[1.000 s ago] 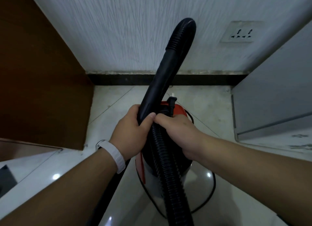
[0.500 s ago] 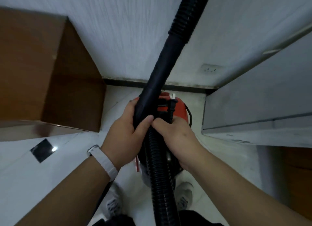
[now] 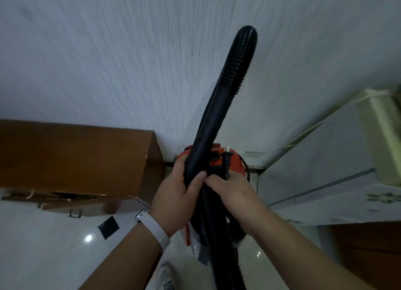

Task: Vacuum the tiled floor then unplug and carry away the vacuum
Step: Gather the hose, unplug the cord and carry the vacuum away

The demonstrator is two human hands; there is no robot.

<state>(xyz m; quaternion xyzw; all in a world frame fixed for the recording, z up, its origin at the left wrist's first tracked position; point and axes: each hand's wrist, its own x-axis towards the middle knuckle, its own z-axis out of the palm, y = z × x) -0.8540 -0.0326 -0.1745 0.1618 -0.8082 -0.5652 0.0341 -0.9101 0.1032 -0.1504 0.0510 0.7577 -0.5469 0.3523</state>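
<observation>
White wall; left grip around hose, right grip atop vacuum.

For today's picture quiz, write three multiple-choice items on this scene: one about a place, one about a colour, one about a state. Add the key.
1. The wooden cabinet stands: A left of the vacuum; B right of it; C on top of it.
2. The wristband is: A red; B white; C green.
3. The plug is: A in a socket; B on the floor; C out, prongs bare.
Key: 1A, it fills the frame's left side; 2B, a white band circles the left wrist; 3C, its prongs point up beside the tube.
</observation>
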